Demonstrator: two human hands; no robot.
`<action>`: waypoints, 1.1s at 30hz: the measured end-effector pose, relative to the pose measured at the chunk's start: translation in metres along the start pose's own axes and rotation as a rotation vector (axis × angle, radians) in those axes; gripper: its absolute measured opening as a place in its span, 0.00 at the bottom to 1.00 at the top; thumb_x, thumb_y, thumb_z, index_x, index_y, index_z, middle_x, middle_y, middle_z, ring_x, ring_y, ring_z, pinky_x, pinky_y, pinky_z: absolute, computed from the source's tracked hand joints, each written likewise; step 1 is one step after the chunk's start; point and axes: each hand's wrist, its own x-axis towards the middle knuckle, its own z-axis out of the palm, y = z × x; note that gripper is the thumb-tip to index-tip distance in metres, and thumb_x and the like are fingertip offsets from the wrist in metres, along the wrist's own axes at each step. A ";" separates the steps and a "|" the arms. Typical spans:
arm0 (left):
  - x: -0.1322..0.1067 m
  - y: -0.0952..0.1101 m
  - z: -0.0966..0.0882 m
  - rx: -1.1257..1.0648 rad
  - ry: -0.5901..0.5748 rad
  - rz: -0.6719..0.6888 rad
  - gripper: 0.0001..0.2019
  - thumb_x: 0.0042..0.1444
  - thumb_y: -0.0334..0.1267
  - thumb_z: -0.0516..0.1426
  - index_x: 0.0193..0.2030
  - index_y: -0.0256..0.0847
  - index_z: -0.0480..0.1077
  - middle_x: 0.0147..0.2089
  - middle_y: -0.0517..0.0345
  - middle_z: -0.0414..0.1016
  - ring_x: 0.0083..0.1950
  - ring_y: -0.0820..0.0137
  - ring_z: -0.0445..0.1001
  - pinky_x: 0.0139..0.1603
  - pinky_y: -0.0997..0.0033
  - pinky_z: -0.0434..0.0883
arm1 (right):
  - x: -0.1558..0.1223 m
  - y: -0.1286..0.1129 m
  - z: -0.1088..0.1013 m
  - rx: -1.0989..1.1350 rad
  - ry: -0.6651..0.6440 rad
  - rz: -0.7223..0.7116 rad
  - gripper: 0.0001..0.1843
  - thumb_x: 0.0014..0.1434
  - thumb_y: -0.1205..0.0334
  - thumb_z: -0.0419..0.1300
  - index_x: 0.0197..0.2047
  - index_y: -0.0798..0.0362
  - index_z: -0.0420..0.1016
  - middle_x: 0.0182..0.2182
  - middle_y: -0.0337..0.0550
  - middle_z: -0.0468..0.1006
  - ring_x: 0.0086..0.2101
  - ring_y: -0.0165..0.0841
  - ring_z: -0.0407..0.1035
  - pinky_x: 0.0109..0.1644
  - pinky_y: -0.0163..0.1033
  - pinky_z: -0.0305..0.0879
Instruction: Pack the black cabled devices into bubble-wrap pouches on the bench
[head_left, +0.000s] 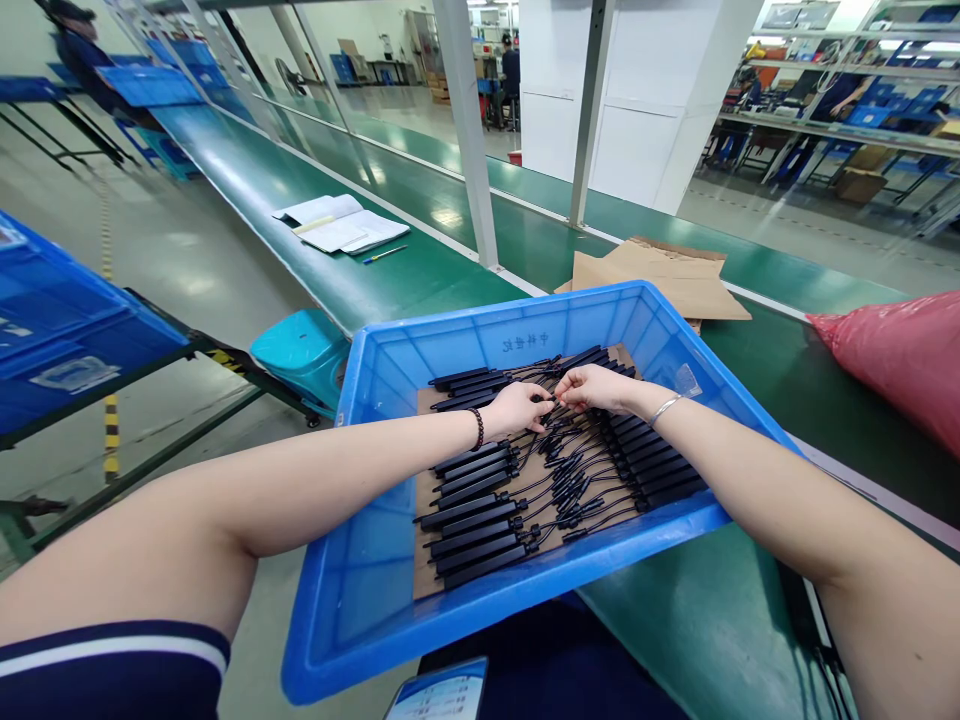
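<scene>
- Head view: a small black cable end (553, 404) is between the fingertips, above the inside of the blue bin (480, 630).
- The left hand (517, 408) pinches it with thumb and fingers nearly closed; the right hand (592, 388) grasps at the same place, also in a narrow pinch. Whether they hold one piece or two is too small to tell.
- The step in hand seems to be fine handling of this cable; I judge the next move calls for a light, steady pinch, without pulling the neighbouring cables (570, 480).
- Around them, black bars (484, 540) lie in two columns on brown cardboard (429, 583).
- Beyond the bin are the green conveyor (427, 290) and an open notebook (352, 228).
</scene>
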 end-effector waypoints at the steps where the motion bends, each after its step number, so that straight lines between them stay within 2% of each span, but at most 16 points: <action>1: 0.001 0.000 0.000 0.005 0.006 0.004 0.02 0.54 0.27 0.60 0.34 0.31 0.71 0.20 0.65 0.62 0.20 0.79 0.66 0.26 0.76 0.75 | 0.001 0.001 0.001 -0.011 0.005 -0.013 0.05 0.50 0.75 0.59 0.31 0.57 0.71 0.20 0.34 0.70 0.22 0.24 0.64 0.27 0.29 0.63; 9: 0.002 0.000 -0.002 0.023 0.042 0.032 0.04 0.52 0.26 0.62 0.35 0.31 0.71 0.25 0.63 0.65 0.19 0.80 0.68 0.21 0.80 0.71 | 0.004 0.000 0.008 -0.162 0.093 -0.064 0.03 0.48 0.71 0.59 0.26 0.55 0.69 0.19 0.33 0.70 0.22 0.24 0.63 0.27 0.29 0.63; 12: 0.004 -0.001 -0.001 0.015 0.053 0.035 0.03 0.52 0.26 0.61 0.33 0.30 0.72 0.26 0.61 0.67 0.21 0.80 0.69 0.23 0.81 0.72 | 0.004 -0.001 0.009 -0.228 0.086 -0.056 0.02 0.48 0.70 0.58 0.26 0.55 0.69 0.20 0.34 0.70 0.22 0.24 0.63 0.28 0.29 0.63; 16: 0.006 -0.001 -0.001 -0.016 0.049 0.028 0.04 0.48 0.24 0.63 0.32 0.30 0.73 0.27 0.59 0.71 0.23 0.81 0.70 0.27 0.80 0.73 | 0.002 -0.004 0.009 -0.342 0.047 -0.036 0.03 0.49 0.68 0.57 0.25 0.56 0.69 0.17 0.32 0.67 0.20 0.24 0.59 0.24 0.30 0.55; 22: 0.004 0.000 -0.002 -0.038 0.010 0.003 0.05 0.45 0.21 0.63 0.29 0.30 0.73 0.23 0.59 0.70 0.22 0.80 0.70 0.26 0.81 0.72 | -0.001 -0.004 0.010 -0.437 -0.021 -0.003 0.07 0.49 0.67 0.57 0.21 0.55 0.67 0.13 0.30 0.61 0.18 0.23 0.51 0.22 0.32 0.45; 25: 0.002 0.000 -0.001 -0.040 0.015 0.018 0.05 0.46 0.22 0.63 0.30 0.30 0.72 0.23 0.60 0.70 0.22 0.79 0.70 0.26 0.80 0.71 | -0.003 -0.004 0.010 -0.410 -0.058 0.006 0.08 0.51 0.68 0.57 0.21 0.55 0.67 0.14 0.31 0.61 0.18 0.23 0.51 0.22 0.32 0.46; 29: 0.002 0.000 -0.002 -0.040 0.021 0.056 0.08 0.47 0.27 0.65 0.36 0.32 0.74 0.24 0.61 0.70 0.22 0.79 0.70 0.25 0.80 0.71 | -0.004 -0.005 0.011 -0.328 -0.026 0.021 0.09 0.50 0.72 0.58 0.21 0.55 0.66 0.15 0.31 0.64 0.19 0.23 0.56 0.24 0.30 0.51; 33: 0.004 0.001 -0.003 -0.028 0.050 0.066 0.04 0.50 0.28 0.63 0.32 0.30 0.74 0.25 0.59 0.71 0.23 0.80 0.69 0.28 0.79 0.71 | -0.003 -0.007 0.008 -0.237 0.044 0.025 0.08 0.52 0.75 0.56 0.24 0.55 0.66 0.17 0.33 0.66 0.20 0.23 0.58 0.24 0.29 0.55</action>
